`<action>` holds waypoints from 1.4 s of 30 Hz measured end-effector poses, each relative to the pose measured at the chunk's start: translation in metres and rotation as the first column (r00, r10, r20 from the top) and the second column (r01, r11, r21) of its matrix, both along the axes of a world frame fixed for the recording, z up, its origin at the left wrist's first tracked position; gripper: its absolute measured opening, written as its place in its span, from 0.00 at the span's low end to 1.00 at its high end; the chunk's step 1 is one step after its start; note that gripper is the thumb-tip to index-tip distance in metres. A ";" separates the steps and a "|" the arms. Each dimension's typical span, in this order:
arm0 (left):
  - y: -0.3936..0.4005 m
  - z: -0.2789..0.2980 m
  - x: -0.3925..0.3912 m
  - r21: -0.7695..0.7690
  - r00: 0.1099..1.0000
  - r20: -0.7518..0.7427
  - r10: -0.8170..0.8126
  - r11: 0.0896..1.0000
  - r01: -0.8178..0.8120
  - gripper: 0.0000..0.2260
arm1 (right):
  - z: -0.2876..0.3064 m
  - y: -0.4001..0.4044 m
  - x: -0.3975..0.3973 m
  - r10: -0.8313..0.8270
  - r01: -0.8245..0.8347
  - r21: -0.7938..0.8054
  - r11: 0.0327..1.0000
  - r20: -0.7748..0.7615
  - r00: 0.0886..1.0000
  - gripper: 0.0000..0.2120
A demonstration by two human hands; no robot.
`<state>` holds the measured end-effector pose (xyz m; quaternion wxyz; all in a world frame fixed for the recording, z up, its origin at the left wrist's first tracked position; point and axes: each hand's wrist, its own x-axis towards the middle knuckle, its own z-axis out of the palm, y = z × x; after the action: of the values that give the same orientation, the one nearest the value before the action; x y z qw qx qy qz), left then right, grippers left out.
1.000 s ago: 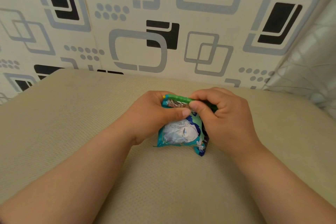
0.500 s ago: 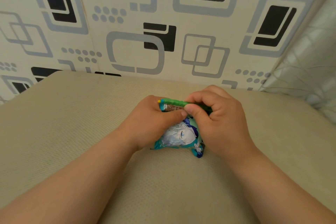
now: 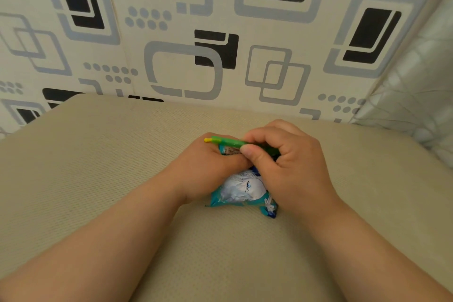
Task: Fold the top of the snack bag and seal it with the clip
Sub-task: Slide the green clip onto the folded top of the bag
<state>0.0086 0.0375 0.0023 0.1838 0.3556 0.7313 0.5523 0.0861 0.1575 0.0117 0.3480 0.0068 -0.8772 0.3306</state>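
Clip (image 3: pixel 226 141) slid leftward, yellow tip exposed; right hand (image 3: pixel 291 167) pinches it, left hand (image 3: pixel 208 167) grips snack bag (image 3: pixel 241 191); press evenly across fold.

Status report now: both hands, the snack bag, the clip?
Left hand grips snack bag at its top. Right hand pinches green clip along folded top. Whether clip is locked: cannot tell. Nothing in the way.

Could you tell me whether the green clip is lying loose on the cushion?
No, the right hand holds the green clip atop the snack bag.
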 end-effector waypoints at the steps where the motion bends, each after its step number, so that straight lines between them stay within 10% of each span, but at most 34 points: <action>1: -0.001 0.000 -0.002 0.009 0.999 0.034 -0.010 1.000 0.010 0.05 | 0.000 0.001 0.000 0.003 -0.003 0.013 1.000 0.007 1.000 0.03; 11: -0.019 0.006 -0.026 0.248 0.848 0.518 -0.110 0.968 -0.026 0.16 | -0.001 0.016 0.002 -0.133 0.116 -0.217 0.969 -0.066 0.989 0.09; 42: -0.006 -0.005 -0.012 0.196 0.873 0.488 -0.001 0.974 -0.109 0.16 | -0.010 0.018 -0.005 0.037 -0.021 -0.490 0.871 0.022 0.999 0.09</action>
<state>-0.0038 0.0317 -0.0025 0.3056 0.2031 0.6066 0.7053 0.0806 0.1751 0.0018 0.3201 -0.0734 -0.7698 0.5473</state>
